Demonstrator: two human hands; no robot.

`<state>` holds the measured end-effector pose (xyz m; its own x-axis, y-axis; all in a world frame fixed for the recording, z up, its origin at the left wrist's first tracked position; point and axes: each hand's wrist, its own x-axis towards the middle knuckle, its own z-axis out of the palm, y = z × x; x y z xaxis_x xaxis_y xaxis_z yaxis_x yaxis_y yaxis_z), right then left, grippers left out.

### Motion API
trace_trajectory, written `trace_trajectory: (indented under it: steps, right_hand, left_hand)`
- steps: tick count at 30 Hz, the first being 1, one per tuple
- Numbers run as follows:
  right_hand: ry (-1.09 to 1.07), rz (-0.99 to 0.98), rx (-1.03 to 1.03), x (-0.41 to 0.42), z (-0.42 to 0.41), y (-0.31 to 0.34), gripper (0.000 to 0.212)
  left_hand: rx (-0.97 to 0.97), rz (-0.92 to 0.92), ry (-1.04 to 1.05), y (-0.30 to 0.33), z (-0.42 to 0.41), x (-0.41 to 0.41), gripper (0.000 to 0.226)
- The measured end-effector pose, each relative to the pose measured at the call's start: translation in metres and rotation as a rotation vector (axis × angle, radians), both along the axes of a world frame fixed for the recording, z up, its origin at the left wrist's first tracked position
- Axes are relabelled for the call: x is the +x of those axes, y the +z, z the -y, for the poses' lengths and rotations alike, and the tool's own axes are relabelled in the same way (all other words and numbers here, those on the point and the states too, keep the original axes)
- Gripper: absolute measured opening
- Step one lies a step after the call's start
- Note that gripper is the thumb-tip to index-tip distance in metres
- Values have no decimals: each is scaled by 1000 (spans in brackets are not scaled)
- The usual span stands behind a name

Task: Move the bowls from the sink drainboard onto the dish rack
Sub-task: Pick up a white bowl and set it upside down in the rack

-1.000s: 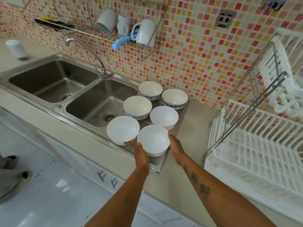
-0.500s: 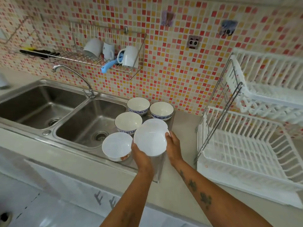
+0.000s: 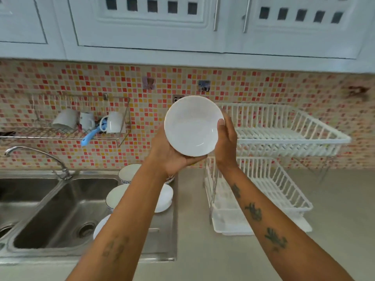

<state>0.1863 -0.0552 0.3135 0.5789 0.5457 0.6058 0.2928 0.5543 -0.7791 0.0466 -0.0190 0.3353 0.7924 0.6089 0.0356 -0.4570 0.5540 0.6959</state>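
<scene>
A plain white bowl is held up in front of the tiled wall, its inside facing me. My left hand cups it from below and my right hand grips its right rim. It hangs just left of the white two-tier dish rack, level with the upper tier. Several other bowls stay on the sink drainboard, partly hidden by my left forearm: a blue-rimmed bowl at the back, a second blue-rimmed bowl in front of it, a white bowl beside it, and a near bowl.
A double steel sink with a curved tap lies left. A wall wire shelf holds mugs and a blue-handled tool. White cupboards hang overhead. The grey counter runs under and right of the rack.
Both hands have lifted the white bowl off the drainboard, up and to the right to the height of the rack's upper tier. The view has tilted upward, bringing the cupboards into sight.
</scene>
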Motion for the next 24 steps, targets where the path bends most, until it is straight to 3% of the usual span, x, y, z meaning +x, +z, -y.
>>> trace_trajectory:
  steps: [10, 13, 15, 18, 24]
  right_hand:
    - [-173, 100, 49, 118, 49, 37, 23]
    - [-191, 68, -2, 169, 52, 42, 36]
    - [-202, -10, -71, 203, 57, 52, 45]
    - [-202, -50, -212, 253, 68, 71, 52]
    - [-182, -36, -636, 339, 83, 84, 59]
  left_hand:
    - [231, -130, -193, 40, 1, 110, 56]
    - [292, -178, -195, 46, -6, 152, 52]
    - [365, -220, -166, 51, -10, 181, 47]
    - [541, -314, -102, 59, -13, 227, 57]
    - [1098, -442, 27, 46, -13, 322, 59]
